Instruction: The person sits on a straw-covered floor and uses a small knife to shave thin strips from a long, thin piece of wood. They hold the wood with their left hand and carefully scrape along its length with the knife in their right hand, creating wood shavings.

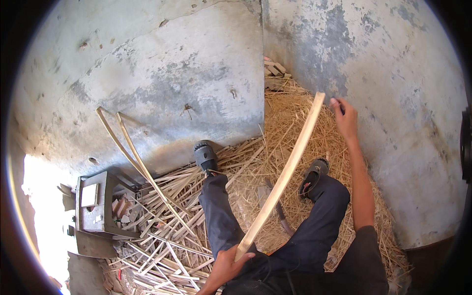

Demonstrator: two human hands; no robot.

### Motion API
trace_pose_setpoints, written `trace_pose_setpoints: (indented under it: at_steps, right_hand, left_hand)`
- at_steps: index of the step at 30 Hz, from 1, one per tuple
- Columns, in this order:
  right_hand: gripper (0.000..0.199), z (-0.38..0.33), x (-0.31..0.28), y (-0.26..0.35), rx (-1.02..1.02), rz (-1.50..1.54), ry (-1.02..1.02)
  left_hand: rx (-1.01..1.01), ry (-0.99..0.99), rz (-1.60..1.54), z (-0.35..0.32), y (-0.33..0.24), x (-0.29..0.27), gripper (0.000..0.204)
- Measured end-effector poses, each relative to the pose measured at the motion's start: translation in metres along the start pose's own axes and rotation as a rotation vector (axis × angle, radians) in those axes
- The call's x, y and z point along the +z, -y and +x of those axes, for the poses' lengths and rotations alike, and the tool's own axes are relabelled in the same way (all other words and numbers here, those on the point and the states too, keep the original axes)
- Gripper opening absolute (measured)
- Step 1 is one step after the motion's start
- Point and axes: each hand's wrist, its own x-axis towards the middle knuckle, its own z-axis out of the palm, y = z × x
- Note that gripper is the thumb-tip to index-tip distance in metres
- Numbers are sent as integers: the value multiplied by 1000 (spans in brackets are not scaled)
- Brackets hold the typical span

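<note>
A long, pale split strip [282, 183] of bamboo or wood slants up and away from my lap. My left hand [230, 268] grips its near end, thumb laid along it. Close to the strip's far end, my right hand [345, 118] is raised with its fingers curled. Something small and dark shows between those fingers, too little of it to name. A narrow gap separates that hand from the strip.
Straw-like shavings [373, 216] cover the floor on the right, and cut strips [162, 250] pile up on the left. Two long strips [135, 150] lean on the worn wall [162, 73]. A dark wooden stool-like frame [101, 211] lies at the left. Bricks [274, 68] sit in the far corner.
</note>
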Motion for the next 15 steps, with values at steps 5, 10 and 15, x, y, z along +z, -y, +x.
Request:
trace_pose_setpoints:
  at_steps: [5,10,15]
  right_hand:
    - [51,1,-15,-22,192,47,122]
    - [49,-73,-5,60,127,156,276]
    - [32,-158,-4,136,-297,216,415]
  left_hand:
    - [13,-85,53,-4,-2,-19,41]
    - [-102,-39,-222,20,-9,-19,30]
    - [64,-90,-429,48,-31,-14,36]
